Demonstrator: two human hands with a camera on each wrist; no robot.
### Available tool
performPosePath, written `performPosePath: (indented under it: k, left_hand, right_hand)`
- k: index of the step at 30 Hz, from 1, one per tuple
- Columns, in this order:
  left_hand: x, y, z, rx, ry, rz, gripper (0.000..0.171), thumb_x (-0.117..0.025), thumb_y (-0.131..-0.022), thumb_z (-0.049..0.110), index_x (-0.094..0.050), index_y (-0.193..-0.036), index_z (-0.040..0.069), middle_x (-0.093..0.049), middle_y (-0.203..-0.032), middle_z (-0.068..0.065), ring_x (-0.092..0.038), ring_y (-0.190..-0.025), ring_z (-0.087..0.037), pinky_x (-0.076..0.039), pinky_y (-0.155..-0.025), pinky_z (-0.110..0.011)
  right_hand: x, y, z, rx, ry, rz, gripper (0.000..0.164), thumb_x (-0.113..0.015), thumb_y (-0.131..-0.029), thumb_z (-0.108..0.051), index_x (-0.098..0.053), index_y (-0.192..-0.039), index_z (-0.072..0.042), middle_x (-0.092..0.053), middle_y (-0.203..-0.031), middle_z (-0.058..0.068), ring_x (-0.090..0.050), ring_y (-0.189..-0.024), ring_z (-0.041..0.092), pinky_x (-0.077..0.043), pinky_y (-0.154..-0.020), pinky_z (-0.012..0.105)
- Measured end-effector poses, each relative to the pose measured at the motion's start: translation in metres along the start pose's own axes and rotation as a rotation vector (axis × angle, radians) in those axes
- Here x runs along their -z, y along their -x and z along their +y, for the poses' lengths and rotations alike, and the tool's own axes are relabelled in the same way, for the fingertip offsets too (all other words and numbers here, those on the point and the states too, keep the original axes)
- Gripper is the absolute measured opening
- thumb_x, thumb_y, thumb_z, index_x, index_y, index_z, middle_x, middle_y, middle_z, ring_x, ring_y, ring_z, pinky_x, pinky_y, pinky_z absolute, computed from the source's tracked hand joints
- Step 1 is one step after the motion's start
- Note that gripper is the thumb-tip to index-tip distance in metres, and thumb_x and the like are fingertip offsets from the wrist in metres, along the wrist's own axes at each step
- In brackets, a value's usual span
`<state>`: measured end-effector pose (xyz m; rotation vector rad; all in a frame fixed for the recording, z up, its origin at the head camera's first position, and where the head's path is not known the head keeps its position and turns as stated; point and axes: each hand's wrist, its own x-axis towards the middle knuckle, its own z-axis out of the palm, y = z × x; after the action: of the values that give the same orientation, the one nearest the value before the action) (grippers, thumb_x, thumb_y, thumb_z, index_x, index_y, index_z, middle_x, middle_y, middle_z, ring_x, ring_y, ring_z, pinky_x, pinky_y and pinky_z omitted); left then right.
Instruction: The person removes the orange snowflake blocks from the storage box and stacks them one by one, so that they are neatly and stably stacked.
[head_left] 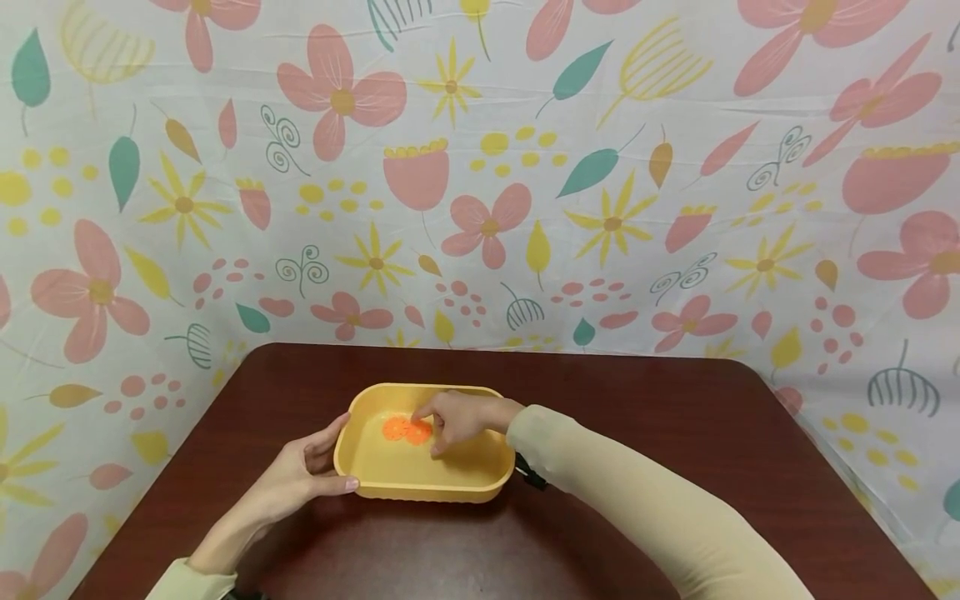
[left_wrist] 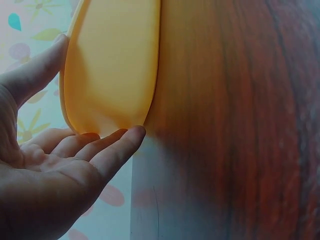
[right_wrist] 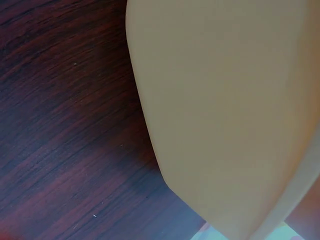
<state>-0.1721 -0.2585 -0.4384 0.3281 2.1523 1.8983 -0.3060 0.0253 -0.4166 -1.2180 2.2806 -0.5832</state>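
Observation:
A yellow rectangular tray with rounded corners and raised walls sits on the table. In it, left of the middle, two round orange pieces, patterned like fruit slices, lie side by side. My left hand holds the tray's left end, thumb at the front corner and fingers along the end wall. The left wrist view shows this hand against the rim. Reaching over the tray, my right hand has its index finger at the orange pieces and its thumb pointing down; whether it touches them is unclear.
The dark reddish-brown wooden table has rounded far corners. A white cloth printed with flowers and leaves hangs behind and around it. The right wrist view is filled mostly by the yellow tray and table, without the hand.

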Motion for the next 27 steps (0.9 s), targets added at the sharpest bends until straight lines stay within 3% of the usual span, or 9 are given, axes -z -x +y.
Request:
performPosePath:
  k: [5, 12, 17, 27]
  left_hand:
    - [-0.0005, 0.0015, -0.0005, -0.002, -0.006, -0.004, 0.102, -0.086, -0.088, 0.005, -0.021, -0.167, 0.000, -0.023, -0.169, -0.023, -0.031, -0.150, -0.044, -0.054, -0.098, -0.031]
    - [-0.0011, 0.0002, -0.0004, 0.001, -0.024, 0.009, 0.102, -0.086, -0.087, 0.005, -0.022, -0.167, 0.002, -0.024, -0.169, -0.020, -0.033, -0.149, -0.042, -0.055, -0.098, -0.030]
    - [-0.0010, 0.0009, -0.0006, -0.004, -0.022, 0.012, 0.101, -0.085, -0.088, 0.004, -0.023, -0.167, 0.001, -0.025, -0.169, -0.021, -0.033, -0.149, -0.044, -0.055, -0.097, -0.030]
    - [-0.0013, 0.0003, -0.0002, -0.010, -0.001, 0.008, 0.100, -0.085, -0.088, 0.003, -0.024, -0.167, 0.002, -0.025, -0.168, -0.023, -0.036, -0.147, -0.046, -0.055, -0.097, -0.032]
  right_hand:
    - [-0.0048, -0.0007, 0.0022, 0.022, -0.002, 0.026, 0.047, -0.085, -0.084, 0.001, -0.072, -0.129, 0.000, -0.035, -0.056, -0.008, -0.029, -0.052, 0.005, -0.029, -0.056, 0.020]
    - [-0.0051, -0.0001, 0.0021, 0.010, 0.008, 0.052, 0.048, -0.084, -0.085, 0.000, -0.071, -0.132, -0.001, -0.038, -0.056, -0.008, -0.033, -0.052, 0.005, -0.032, -0.057, 0.019]
    - [-0.0050, -0.0001, 0.0021, 0.022, -0.009, 0.034, 0.043, -0.087, -0.083, 0.001, -0.077, -0.124, -0.003, -0.037, -0.055, -0.009, -0.030, -0.052, 0.005, -0.030, -0.055, 0.020]
    - [-0.0076, 0.0016, 0.0019, 0.020, -0.003, 0.083, 0.039, -0.086, -0.083, 0.002, -0.078, -0.121, -0.002, -0.060, -0.068, -0.004, -0.048, -0.061, 0.004, -0.042, -0.063, 0.018]
